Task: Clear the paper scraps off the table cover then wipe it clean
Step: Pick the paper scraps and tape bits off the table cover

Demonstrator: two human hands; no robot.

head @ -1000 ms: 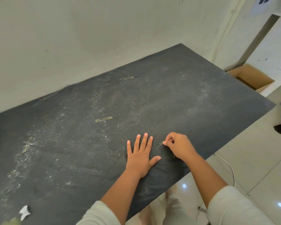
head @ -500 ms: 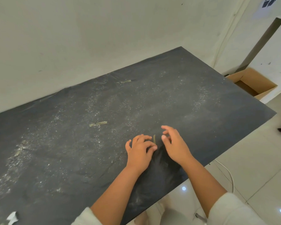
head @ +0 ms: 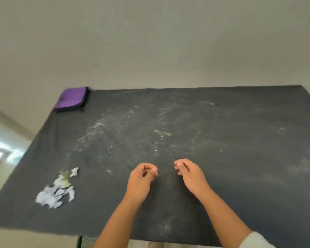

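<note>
Left hand (head: pixel 141 178) pinched a small scrap (head: pixel 156 167) above the table cover (head: pixel 240 158); right hand (head: pixel 190 173) loosely curled, empty. Best carried to the scrap pile (head: pixel 55 190) left of the hands, gently, without scattering it.
</note>
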